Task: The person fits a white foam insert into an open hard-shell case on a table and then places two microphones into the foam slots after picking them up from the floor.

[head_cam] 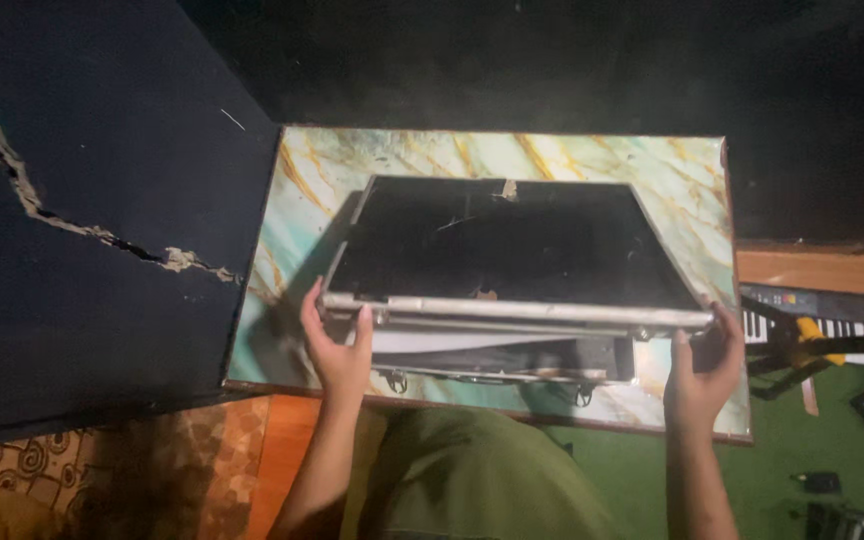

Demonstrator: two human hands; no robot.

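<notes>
Both hands, left hand (335, 345) and right hand (704, 365), gripping raised lid of black metal-edged case (512, 310) on marble-patterned desk (672, 165); risk of slipping, slamming onto fingers.

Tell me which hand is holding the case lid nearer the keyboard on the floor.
The right hand, gripping the lid at its right corner beside the keyboard; the left hand grips the opposite corner.

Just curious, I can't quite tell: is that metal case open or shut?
Partly open. The case lid is lifted off its base, with a gap showing; the left hand and right hand grip its edge.
</notes>
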